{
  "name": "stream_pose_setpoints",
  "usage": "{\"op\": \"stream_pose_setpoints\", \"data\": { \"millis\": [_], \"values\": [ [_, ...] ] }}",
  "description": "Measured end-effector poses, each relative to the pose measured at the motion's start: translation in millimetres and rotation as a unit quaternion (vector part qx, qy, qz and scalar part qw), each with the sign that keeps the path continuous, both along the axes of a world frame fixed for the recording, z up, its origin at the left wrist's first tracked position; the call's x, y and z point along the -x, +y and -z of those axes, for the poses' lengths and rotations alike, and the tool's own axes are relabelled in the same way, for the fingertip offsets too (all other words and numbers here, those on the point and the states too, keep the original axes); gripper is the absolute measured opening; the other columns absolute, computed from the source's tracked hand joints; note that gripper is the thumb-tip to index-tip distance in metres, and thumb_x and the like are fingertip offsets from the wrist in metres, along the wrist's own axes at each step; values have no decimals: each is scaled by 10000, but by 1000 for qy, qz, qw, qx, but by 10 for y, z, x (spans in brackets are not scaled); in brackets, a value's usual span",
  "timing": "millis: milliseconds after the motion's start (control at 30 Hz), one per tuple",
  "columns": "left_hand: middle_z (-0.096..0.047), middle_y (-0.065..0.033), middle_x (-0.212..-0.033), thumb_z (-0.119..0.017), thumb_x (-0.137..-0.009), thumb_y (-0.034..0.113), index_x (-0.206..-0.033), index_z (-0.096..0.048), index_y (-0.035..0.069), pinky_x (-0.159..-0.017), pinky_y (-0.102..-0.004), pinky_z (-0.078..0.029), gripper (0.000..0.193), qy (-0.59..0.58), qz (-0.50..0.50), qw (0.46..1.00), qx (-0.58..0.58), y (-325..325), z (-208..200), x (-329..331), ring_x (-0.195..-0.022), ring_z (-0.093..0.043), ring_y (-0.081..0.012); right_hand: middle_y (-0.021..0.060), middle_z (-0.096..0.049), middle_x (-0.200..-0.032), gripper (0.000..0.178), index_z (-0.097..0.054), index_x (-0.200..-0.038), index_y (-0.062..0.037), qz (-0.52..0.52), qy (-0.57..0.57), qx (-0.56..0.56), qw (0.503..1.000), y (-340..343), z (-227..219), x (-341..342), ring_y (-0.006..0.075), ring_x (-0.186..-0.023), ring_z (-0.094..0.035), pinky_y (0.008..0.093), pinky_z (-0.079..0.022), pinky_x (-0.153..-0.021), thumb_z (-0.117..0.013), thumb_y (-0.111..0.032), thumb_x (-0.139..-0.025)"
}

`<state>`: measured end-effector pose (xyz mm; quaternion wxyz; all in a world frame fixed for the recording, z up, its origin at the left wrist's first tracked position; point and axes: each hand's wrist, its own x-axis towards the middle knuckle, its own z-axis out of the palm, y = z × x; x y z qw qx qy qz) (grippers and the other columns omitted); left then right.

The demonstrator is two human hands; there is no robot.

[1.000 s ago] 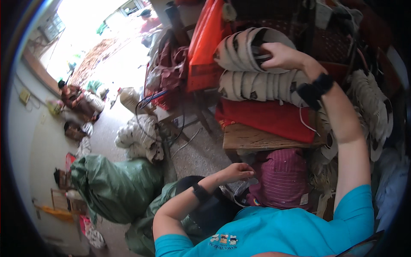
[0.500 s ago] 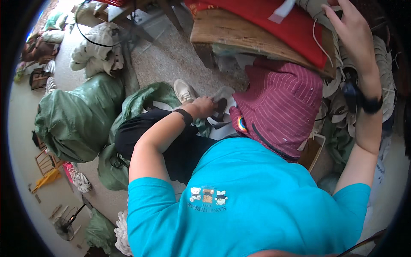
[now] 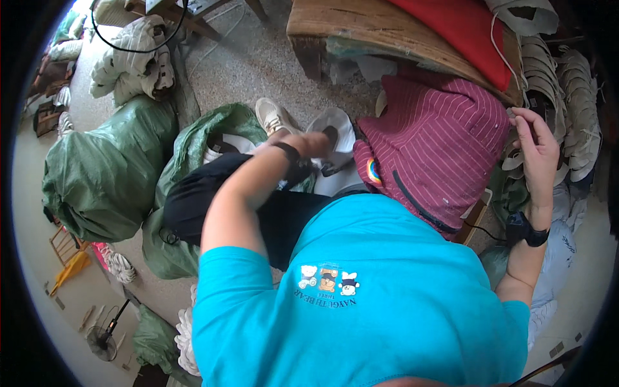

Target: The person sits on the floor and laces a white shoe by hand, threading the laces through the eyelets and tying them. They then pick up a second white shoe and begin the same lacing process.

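My left hand point(image 3: 308, 144), smeared by motion, is beside a beige lace-up shoe point(image 3: 273, 116) and a white-and-grey shoe upper point(image 3: 340, 132). Its fingers are too blurred to show a grip. At the right, my right hand point(image 3: 536, 140) has thumb and fingertips pinched together by the edge of a maroon striped cloth point(image 3: 438, 142) over my leg. Whatever is between those fingertips is too small to make out. Rows of stacked beige shoe uppers point(image 3: 578, 116) hang just beyond that hand. A white-grey piece point(image 3: 530, 16) lies on the bench's far right end.
A wooden bench point(image 3: 361, 26) with red cloth point(image 3: 461, 39) stands ahead. Green sacks point(image 3: 106, 174) crowd the left, one open sack point(image 3: 187, 151) showing pale pieces. Behind them sits a bundle of pale uppers point(image 3: 133, 61). A fan point(image 3: 103, 338) stands at lower left.
My right hand has come down and nearer from above the bench to the maroon cloth's edge, its fingers now pinched. My left hand has shifted slightly and blurred. The whole view has turned a little.
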<state>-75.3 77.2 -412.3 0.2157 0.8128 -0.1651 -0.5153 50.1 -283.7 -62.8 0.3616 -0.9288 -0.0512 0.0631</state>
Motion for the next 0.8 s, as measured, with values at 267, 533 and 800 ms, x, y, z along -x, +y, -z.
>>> {"op": "stream_pose_setpoints", "data": {
  "millis": [267, 533, 800],
  "values": [
    [-710, -16, -1033, -645, -983, 270, -1137, -692, 25, -907, -274, -478, 294, 42, -443, 831, 334, 853, -1806, -429, -945, -621, -99, 18, -617, -896, 165, -680, -1093, -7, -146, -148, 57, 976, 178, 102, -13, 68, -763, -529, 212, -427, -692, -619, -98, -970],
    [-694, 3, -1038, -642, -983, 254, -1157, -681, 18, -910, -261, -467, 296, 116, -494, 762, 402, 528, -2362, 99, -949, -612, -93, 84, -593, -954, 204, -639, -1141, -5, -176, -161, 70, 969, 221, 72, 84, 195, -815, -598, 297, -466, -743, -582, -108, -975],
    [-664, -48, -967, -622, -928, 142, -1056, -667, 14, -797, -314, -520, 186, 22, -598, 743, 300, 337, -2228, -3, -891, -651, -188, 143, -558, -1013, 248, -578, -1192, -44, -234, -329, 179, 897, 367, 217, 154, 315, -888, -648, 423, -535, -739, -533, -105, -956]
  ]
}}
